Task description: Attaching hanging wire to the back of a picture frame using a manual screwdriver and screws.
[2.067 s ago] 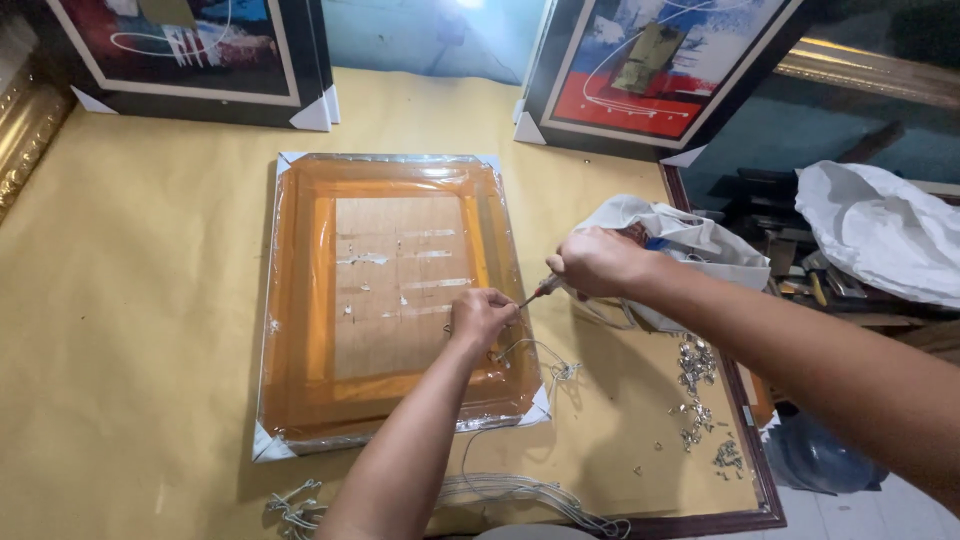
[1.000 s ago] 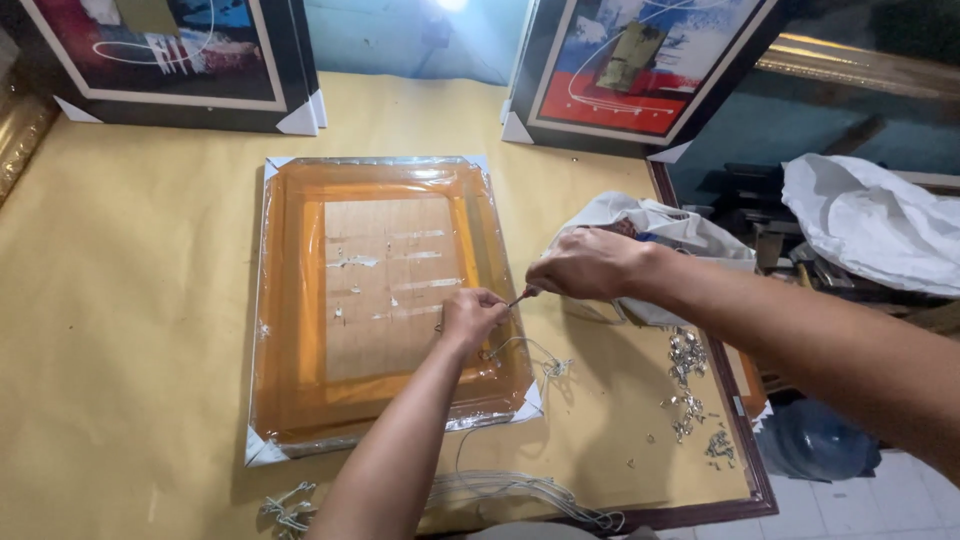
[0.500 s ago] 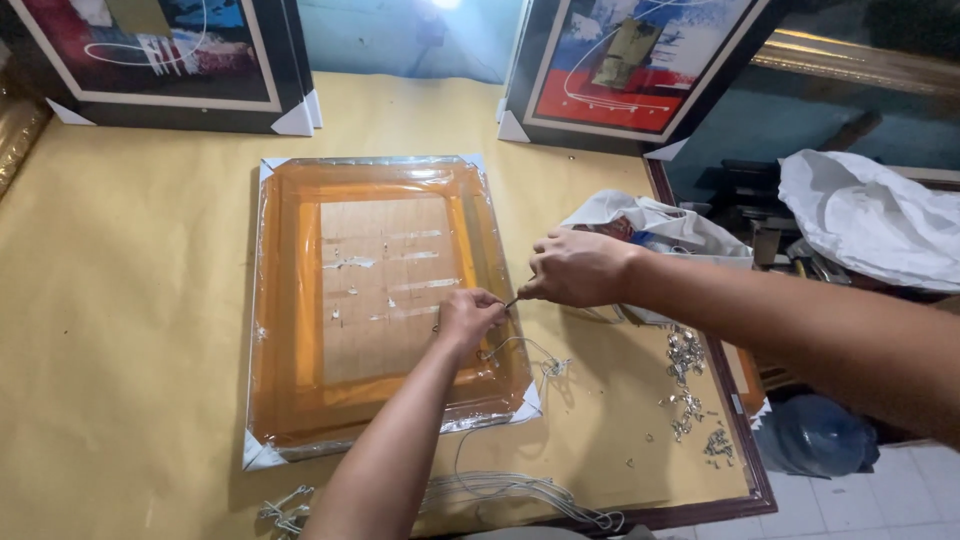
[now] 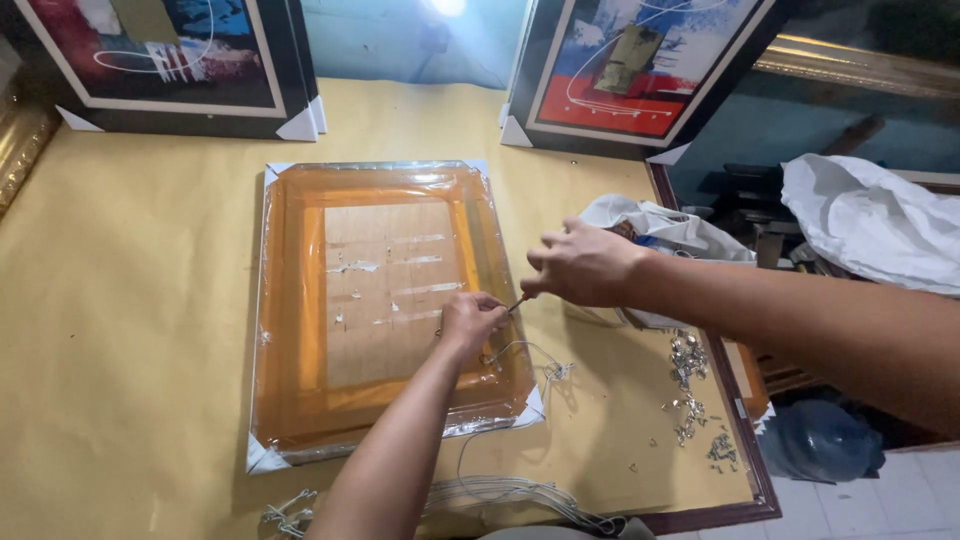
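An orange-brown picture frame lies face down on the yellow paper-covered table, wrapped in clear plastic with white corner guards. My left hand rests on the frame's right rail, fingers pinched around a small fitting too small to make out. My right hand grips a screwdriver whose tip points down and left, meeting the spot under my left fingers. A thin white hanging cord trails from that spot over the frame's right edge.
Two framed abstract paintings lean at the back. A white plastic bag lies by my right wrist. Small metal hardware is scattered near the table's right edge. More cords sit at the front.
My right hand has drifted slightly left and turned on the screwdriver handle. My left hand stays pinched at the same spot on the frame's right rail.
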